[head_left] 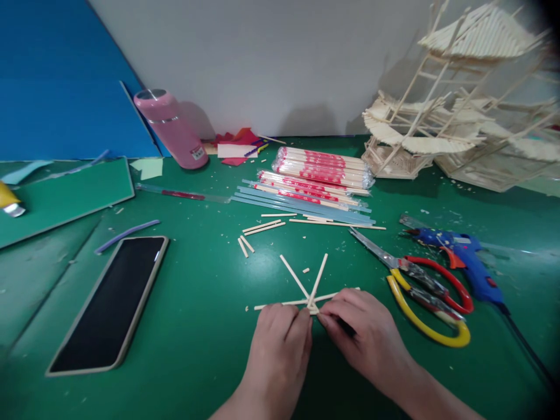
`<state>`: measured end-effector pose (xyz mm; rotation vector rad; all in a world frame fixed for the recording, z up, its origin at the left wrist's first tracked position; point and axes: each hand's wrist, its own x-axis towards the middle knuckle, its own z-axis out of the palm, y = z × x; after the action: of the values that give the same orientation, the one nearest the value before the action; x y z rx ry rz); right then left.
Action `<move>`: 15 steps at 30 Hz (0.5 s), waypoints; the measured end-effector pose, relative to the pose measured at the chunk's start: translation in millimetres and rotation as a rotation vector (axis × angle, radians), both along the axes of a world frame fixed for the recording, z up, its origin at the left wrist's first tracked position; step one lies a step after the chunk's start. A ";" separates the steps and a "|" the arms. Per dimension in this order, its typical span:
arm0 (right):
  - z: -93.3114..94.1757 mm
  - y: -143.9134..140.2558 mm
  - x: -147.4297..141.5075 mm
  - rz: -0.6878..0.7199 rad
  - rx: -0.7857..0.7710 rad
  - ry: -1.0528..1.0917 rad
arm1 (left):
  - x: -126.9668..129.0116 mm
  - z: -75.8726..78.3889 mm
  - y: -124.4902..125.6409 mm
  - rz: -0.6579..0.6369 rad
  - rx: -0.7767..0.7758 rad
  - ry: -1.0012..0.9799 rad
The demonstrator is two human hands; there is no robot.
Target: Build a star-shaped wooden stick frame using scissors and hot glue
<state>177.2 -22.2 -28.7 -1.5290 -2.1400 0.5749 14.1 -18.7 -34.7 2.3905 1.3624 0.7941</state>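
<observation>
Green tabletop; stick frame fans beyond left hand, right hand; each grip closely pinching base.

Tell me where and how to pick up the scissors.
Take the scissors by the red handle and yellow handle, probably with the right hand, coming from the near side: they lie flat, loops toward the near right, blades pointing far left.

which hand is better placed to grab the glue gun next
Right, most likely: the right hand is nearer the glue gun, though the scissors lie between; the left hand is farther away.
</observation>
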 end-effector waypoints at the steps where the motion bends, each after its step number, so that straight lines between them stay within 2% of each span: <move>1: 0.0 0.1 -0.2 -0.004 0.006 -0.004 | 0.3 0.3 0.2 0.011 -0.003 -0.014; 8: 1.2 0.8 -0.5 -0.010 0.021 -0.006 | 2.5 3.7 1.5 0.034 -0.025 0.010; 15: -1.2 0.4 -0.4 -0.007 -0.005 0.010 | 3.1 1.0 2.2 0.041 -0.026 -0.003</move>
<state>176.8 -21.8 -29.9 -1.5327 -2.1262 0.5852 17.2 -16.5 -33.7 2.3482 1.4154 0.7856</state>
